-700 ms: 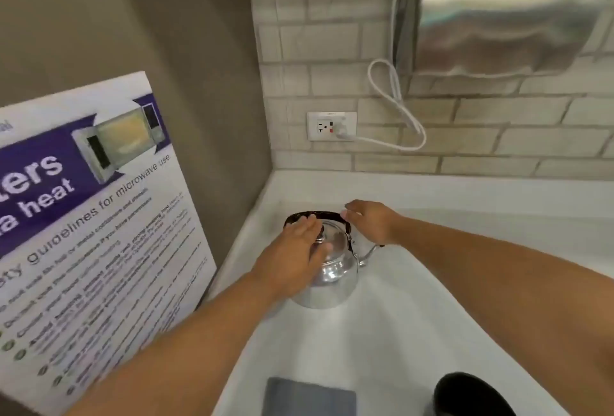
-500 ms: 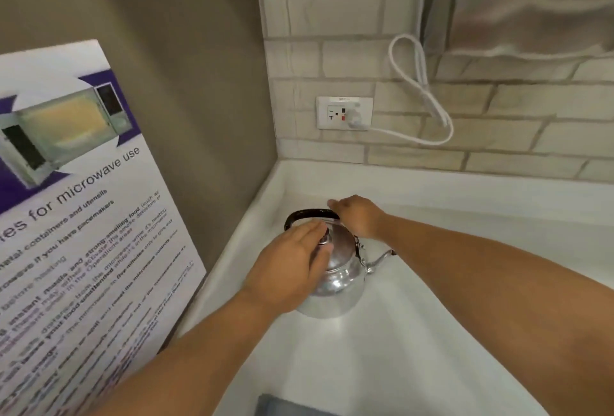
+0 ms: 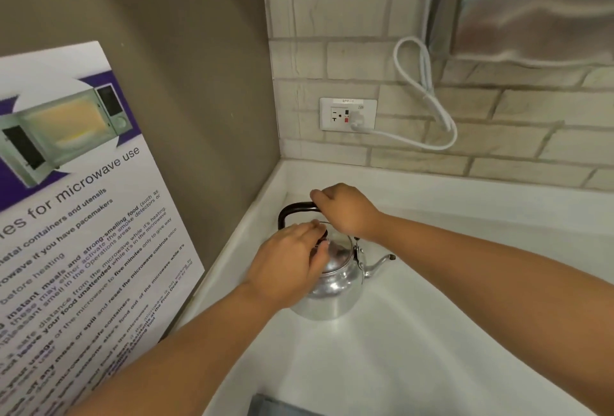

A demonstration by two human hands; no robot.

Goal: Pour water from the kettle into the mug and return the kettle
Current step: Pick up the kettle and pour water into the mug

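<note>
right hand (image 3: 345, 211): fingers curled shut around the black handle (image 3: 296, 209) | left hand (image 3: 287, 266): fingers pinched on the lid knob of the kettle (image 3: 334, 286) | kettle: upright on counter (image 3: 415, 332), near back-left corner | poster (image 3: 66, 216): "for microwave use"

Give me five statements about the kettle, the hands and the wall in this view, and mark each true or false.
1. The right hand grips the kettle's black handle. True.
2. The left hand lies flat on the counter. False: it rests on the kettle lid.
3. The kettle spout points toward the poster. False: it points right, away from the poster.
4. A white cord is plugged into the wall outlet. True.
5. The kettle is tipped over a mug. False: it stands upright on the white counter; no mug shows.
</note>
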